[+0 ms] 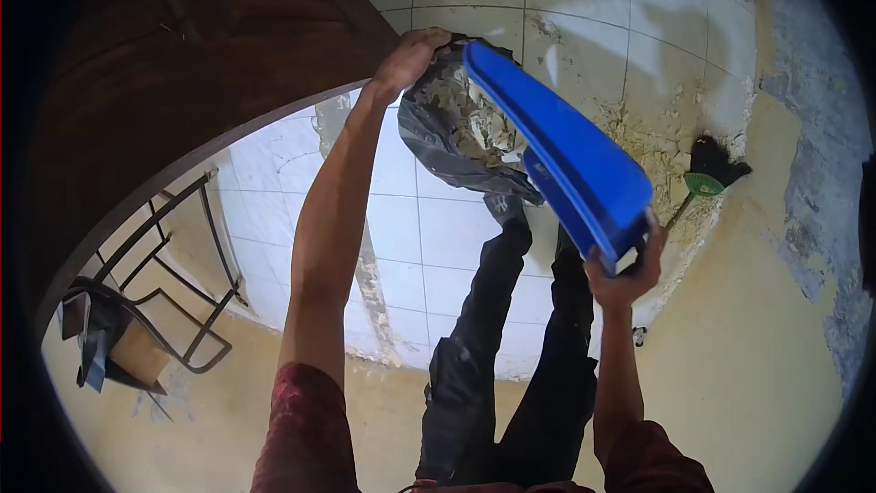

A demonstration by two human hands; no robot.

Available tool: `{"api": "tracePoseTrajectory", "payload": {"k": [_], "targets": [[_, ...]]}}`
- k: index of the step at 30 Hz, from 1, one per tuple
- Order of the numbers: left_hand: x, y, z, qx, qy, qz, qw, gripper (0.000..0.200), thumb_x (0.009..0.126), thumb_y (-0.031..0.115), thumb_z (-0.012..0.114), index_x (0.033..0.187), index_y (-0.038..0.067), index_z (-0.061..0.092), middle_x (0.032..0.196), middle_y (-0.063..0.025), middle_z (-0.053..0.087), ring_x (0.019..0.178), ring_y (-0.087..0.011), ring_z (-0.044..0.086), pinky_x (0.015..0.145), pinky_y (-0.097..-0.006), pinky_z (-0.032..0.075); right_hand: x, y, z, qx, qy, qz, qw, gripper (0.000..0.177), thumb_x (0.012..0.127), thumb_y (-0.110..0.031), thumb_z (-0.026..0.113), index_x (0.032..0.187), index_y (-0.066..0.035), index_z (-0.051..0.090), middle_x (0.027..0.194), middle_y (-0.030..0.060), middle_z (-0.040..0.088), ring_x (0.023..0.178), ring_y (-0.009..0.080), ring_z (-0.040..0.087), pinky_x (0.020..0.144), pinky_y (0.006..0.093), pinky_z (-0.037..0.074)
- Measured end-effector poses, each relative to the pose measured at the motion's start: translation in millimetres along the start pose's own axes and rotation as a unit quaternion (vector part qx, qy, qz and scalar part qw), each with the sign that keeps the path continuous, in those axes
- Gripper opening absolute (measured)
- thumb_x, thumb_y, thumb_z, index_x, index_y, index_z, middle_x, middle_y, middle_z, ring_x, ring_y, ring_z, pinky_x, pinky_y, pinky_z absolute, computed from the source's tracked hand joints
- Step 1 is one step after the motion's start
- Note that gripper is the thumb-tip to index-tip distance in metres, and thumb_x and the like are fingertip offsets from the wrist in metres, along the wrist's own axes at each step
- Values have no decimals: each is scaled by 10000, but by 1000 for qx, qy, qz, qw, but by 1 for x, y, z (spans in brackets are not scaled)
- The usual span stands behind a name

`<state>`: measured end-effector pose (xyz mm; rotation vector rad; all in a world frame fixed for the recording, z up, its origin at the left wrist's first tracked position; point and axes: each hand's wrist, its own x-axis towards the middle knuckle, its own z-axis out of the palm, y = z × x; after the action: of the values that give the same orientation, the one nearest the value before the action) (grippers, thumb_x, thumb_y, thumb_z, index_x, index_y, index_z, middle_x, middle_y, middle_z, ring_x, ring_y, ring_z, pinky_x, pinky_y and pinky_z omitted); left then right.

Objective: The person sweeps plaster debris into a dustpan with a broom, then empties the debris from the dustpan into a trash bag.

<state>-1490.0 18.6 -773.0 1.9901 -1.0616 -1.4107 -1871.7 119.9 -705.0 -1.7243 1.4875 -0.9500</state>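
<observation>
A black plastic bag (433,141) stands open on the tiled floor, with pale broken flakes and debris (479,123) inside. My left hand (415,59) grips the bag's rim at its far left side. In my right hand (628,265) is the near end of a blue dustpan (570,151), the fingers closed round it. The dustpan is tilted, its far end over the bag's right side. Part of the bag's opening is hidden behind the dustpan.
Crumbled debris (652,151) lies on the floor by the right wall. A broom with a green head and black bristles (704,184) rests there. A dark wooden piece of furniture (210,46) fills the upper left; a black metal frame (182,288) is at the left.
</observation>
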Motion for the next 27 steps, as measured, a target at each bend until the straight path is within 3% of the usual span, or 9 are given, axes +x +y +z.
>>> {"api": "tracePoseTrajectory", "payload": {"k": [5,8,9,12,14,15,22,24,27], "targets": [[-21,-6,37,181,60,96,977,338,855,218,545,1157,84,479,852,-87,604,784,-198,578,737,-318,444,-19,50,-50,11,137,81,987,664,631,-247,722,1162,80,491,1121,166,524,958,254,547,870,380,435],[-42,-26,89,371,-111,120,914,560,755,340,670,1249,205,442,928,-113,638,850,-311,637,756,-417,504,-61,91,-97,33,162,198,966,536,733,-305,679,1114,38,524,1113,194,503,980,287,538,836,393,453],[-54,-36,110,358,-127,207,902,634,729,352,678,1300,269,416,969,-90,626,846,-291,636,754,-401,519,-73,98,-110,-59,142,102,983,478,806,-365,592,1100,7,534,1089,194,496,968,302,535,806,399,462],[-74,-55,176,476,-220,143,839,741,670,355,717,1332,300,387,1024,-131,570,871,-294,627,740,-422,519,-87,91,-138,-242,86,-41,966,508,943,-492,310,1063,-66,558,1033,193,470,927,335,533,737,409,482],[-71,-86,215,472,-214,171,838,746,652,339,735,1319,286,406,1066,-153,558,926,-320,605,739,-437,513,-115,100,-156,-228,96,13,969,588,917,-564,306,1059,-51,556,1057,191,467,944,311,530,743,396,481],[-68,-105,233,469,-217,178,837,746,652,339,735,1319,286,406,1066,-153,558,926,-320,605,739,-437,513,-131,101,-161,-90,140,184,969,645,889,-611,335,1039,-24,555,1063,176,460,960,287,524,751,382,481],[-22,-199,304,584,-114,143,791,416,762,145,566,1177,176,535,1092,-120,577,1067,-303,526,798,-432,479,-214,116,-190,-103,123,153,975,511,881,-491,447,984,-3,559,1010,127,477,914,230,517,731,337,465],[-31,-203,300,590,-116,176,779,355,753,156,571,1107,151,588,1020,-109,606,1058,-283,530,838,-434,444,-235,116,-191,61,226,365,901,372,825,-345,532,970,-3,548,957,86,496,876,187,512,738,303,444],[-46,-174,286,549,-171,209,791,191,742,174,589,879,72,675,967,-154,638,977,-298,589,854,-415,444,-236,110,-179,144,315,455,821,338,761,-249,586,992,-8,531,925,54,508,854,159,509,749,286,430]]}}
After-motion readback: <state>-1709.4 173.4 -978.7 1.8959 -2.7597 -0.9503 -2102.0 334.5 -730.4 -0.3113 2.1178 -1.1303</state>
